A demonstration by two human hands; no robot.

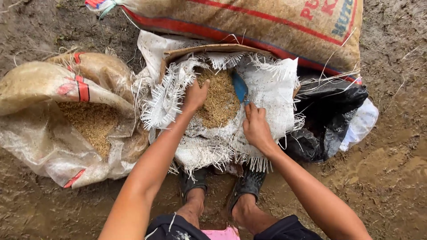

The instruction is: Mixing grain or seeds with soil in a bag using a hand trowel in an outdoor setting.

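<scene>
A frayed white woven sack [271, 84] stands open in front of me, filled with brown unhusked grain [219, 100]. My left hand [195, 95] grips the sack's left rim, fingers curled over the edge next to the grain. My right hand [255, 125] presses on the sack's right rim, pinching the woven cloth. A blue object [239, 86], partly buried, shows at the grain's right edge. A flap of brown cardboard [209, 50] sits at the sack's far rim.
A clear plastic sack [40, 133] with grain inside lies at the left. A large full tan sack with red stripes [267, 22] lies across the top. A black plastic bag [327, 115] sits at the right. Wet mud [387, 178] surrounds everything; my sandalled feet [247, 186] stand below the sack.
</scene>
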